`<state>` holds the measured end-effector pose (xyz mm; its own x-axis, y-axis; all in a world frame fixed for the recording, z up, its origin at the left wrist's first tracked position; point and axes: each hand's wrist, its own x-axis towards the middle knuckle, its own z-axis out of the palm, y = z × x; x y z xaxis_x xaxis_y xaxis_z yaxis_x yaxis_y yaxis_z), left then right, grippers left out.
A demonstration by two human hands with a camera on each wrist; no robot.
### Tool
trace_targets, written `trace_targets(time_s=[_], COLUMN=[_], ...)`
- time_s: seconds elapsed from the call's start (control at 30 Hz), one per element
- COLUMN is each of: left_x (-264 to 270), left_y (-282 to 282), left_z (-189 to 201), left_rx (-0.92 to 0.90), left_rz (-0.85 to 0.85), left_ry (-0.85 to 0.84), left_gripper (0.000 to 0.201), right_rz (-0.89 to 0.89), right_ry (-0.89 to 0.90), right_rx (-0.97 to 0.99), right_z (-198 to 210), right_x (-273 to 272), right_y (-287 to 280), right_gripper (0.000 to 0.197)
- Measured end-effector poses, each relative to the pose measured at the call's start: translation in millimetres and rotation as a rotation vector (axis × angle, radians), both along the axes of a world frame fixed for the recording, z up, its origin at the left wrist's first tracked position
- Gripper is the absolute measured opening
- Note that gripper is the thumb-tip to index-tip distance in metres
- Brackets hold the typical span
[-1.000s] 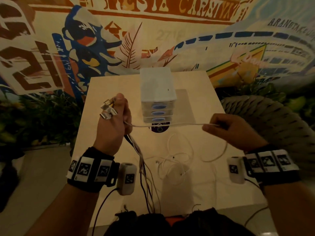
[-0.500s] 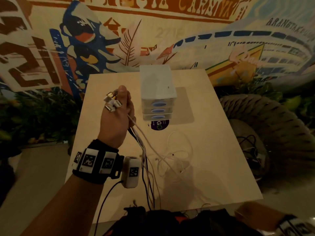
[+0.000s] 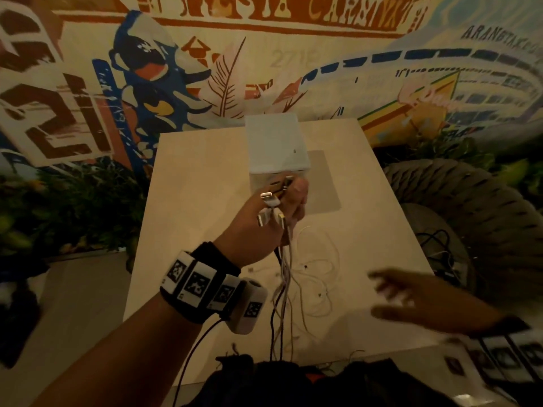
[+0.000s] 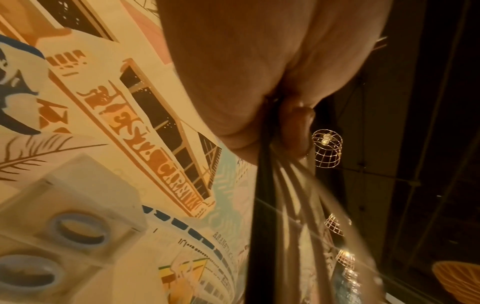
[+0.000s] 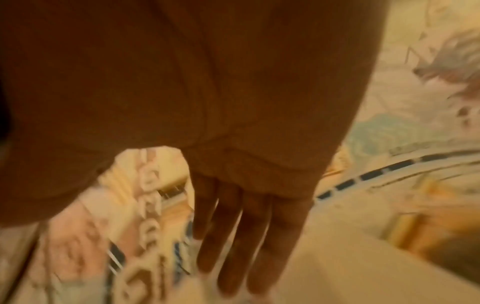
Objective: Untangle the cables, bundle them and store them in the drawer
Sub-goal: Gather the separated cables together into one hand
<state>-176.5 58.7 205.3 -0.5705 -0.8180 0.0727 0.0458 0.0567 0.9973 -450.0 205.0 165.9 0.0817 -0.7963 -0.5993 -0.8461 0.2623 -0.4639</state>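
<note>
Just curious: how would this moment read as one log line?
left hand: grips cable ends | right hand: open, empty | drawer unit: closed

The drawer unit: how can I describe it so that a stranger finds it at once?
Look at the pale table before the painted wall. At its far middle stands a white drawer unit, just behind the raised left hand that grips the cables. Alone there it is a box, with blue oval handles.

Pale square bench [image 3: 205, 177] before a painted wall, white drawer unit [image 3: 276, 148] standing at its far middle, loose tangle of thin white cables [image 3: 318, 277] lying on the near middle, a few strands trailing over the near edge
</note>
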Motion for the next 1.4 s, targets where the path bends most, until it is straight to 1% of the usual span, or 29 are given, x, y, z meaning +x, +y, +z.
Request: trace_targets(time_s=[0.03, 0.1, 0.13, 0.2, 0.23, 0.27, 0.3, 0.37, 0.43, 0.5, 0.57, 0.63, 0.7, 0.73, 0.8, 0.87, 0.93, 0.97, 1.0, 1.07, 1.1, 1.17, 1.2, 1.23, 1.27, 1.3, 1.33, 1.37, 1.4], left_x=[-3.3, -10.0, -9.8, -7.3, -5.1, -1.4, 3.2, 14.8, 26.9, 35.9, 40.5, 40.9, 39.6, 38.5, 36.4, 35.4, 34.8, 34.4, 34.3, 33.5, 31.6, 27.0, 24.7, 23.5, 23.6, 23.2, 22.1, 19.9, 17.5], left_y=[4.2, 8.0, 8.6, 8.2, 7.4, 6.9, 5.4, 2.3, -0.5, -5.2, -9.9, -13.4, -11.9, -10.2, -5.8, -2.6, -0.1, -0.4, -0.1, 1.7, 3.2, 8.2, 11.5, 15.0, 17.7, 19.8, 21.2, 21.7, 20.8], left_z=[7.0, 18.4, 22.2, 26.3, 27.3, 28.9, 27.9, 20.1, 10.4, 1.6, -8.3, -16.5, -16.7, -15.5, -11.7, -14.6, -17.7, -20.2, -21.2, -17.8, -13.2, -5.6, -1.3, 2.4, 4.1, 3.6, 4.0, 5.8, 7.9], left_rx=[-0.038, -0.096, -0.131, -0.238, -0.273, -0.274, -0.279, -0.310, -0.361, -0.341, -0.244, -0.172, -0.051, 0.001, -0.007, -0.081, -0.165, -0.183, -0.171, -0.115, -0.100, -0.109, -0.124, -0.138, -0.132, -0.104, -0.090, -0.095, -0.104], left_rz=[-0.036, -0.041, -0.024, 0.031, 0.060, 0.094, 0.128, 0.177, 0.201, 0.198, 0.179, 0.152, 0.095, 0.062, 0.008, 0.002, 0.049, 0.064, 0.072, 0.085, 0.093, 0.053, 0.029, 0.011, 0.007, 0.002, -0.005, 0.008, 0.041], left_ry=[0.006, 0.028, 0.030, -0.029, -0.047, -0.052, -0.056, -0.116, -0.219, -0.280, -0.297, -0.346, -0.375, -0.356, -0.299, -0.293, -0.332, -0.343, -0.339, -0.307, -0.294, -0.299, -0.341, -0.390, -0.409, -0.403, -0.387, -0.386, -0.394], left_gripper=[0.030, 0.030, 0.029, 0.033, 0.034, 0.033, 0.031, 0.027, 0.022, 0.018, 0.014, 0.022, 0.037, 0.042, 0.043, 0.038, 0.027, 0.024, 0.026, 0.033, 0.034, 0.030, 0.023, 0.012, 0.013, 0.025, 0.027, 0.019, 0.017], right_rz=[-0.034, 0.023, 0.019, -0.060, -0.112, -0.149, -0.162, -0.163, -0.100, -0.074, -0.050, -0.005, 0.021, 0.028, 0.050, 0.137, 0.247, 0.235, 0.171, 0.061, 0.088, 0.271, 0.374, 0.458, 0.516, 0.546, 0.538, 0.489, 0.408], right_ry=[-0.112, -0.358, -0.495, -0.775, -0.862, -0.889, -0.899, -0.867, -0.741, -0.649, -0.610, -0.590, -0.589, -0.579, -0.547, -0.419, -0.150, -0.040, 0.008, -0.032, -0.079, -0.131, -0.126, -0.113, -0.111, -0.123, -0.151, -0.198, -0.252], right_rx=[-0.135, -0.337, -0.357, -0.292, -0.265, -0.250, -0.227, -0.133, -0.144, -0.224, -0.292, -0.317, -0.325, -0.329, -0.320, -0.286, -0.314, -0.356, -0.418, -0.631, -0.765, -0.955, -1.011, -1.050, -1.089, -1.132, -1.176, -1.215, -1.242], right_z=[16.7, 42.5, 51.6, 55.0, 51.7, 50.3, 46.6, 38.0, 30.1, 26.5, 24.3, 22.6, 19.3, 17.8, 14.7, 12.6, 16.0, 22.6, 33.9, 62.0, 74.8, 90.2, 92.3, 91.0, 87.0, 83.6, 80.3, 77.3, 75.4], right_x=[15.5, 56.4, 78.8, 115.7, 128.9, 139.3, 145.9, 153.1, 158.5, 162.6, 166.4, 169.3, 170.2, 169.5, 164.4, 153.5, 137.6, 126.6, 116.4, 102.6, 101.6, 114.3, 124.9, 135.7, 144.2, 150.5, 153.2, 153.2, 151.6], right_y=[-19.2, -51.1, -64.2, -85.5, -92.9, -96.6, -98.1, -98.7, -96.8, -94.8, -93.7, -94.3, -94.6, -94.5, -94.9, -95.9, -95.4, -94.7, -92.6, -85.7, -82.1, -79.2, -80.6, -83.5, -88.3, -94.0, -99.3, -104.0, -107.7], right_gripper=[0.087, 0.076, 0.065, 0.037, 0.028, 0.021, 0.021, 0.041, 0.049, 0.046, 0.043, 0.042, 0.040, 0.039, 0.037, 0.037, 0.046, 0.049, 0.051, 0.063, 0.073, 0.084, 0.082, 0.075, 0.063, 0.048, 0.035, 0.026, 0.022])
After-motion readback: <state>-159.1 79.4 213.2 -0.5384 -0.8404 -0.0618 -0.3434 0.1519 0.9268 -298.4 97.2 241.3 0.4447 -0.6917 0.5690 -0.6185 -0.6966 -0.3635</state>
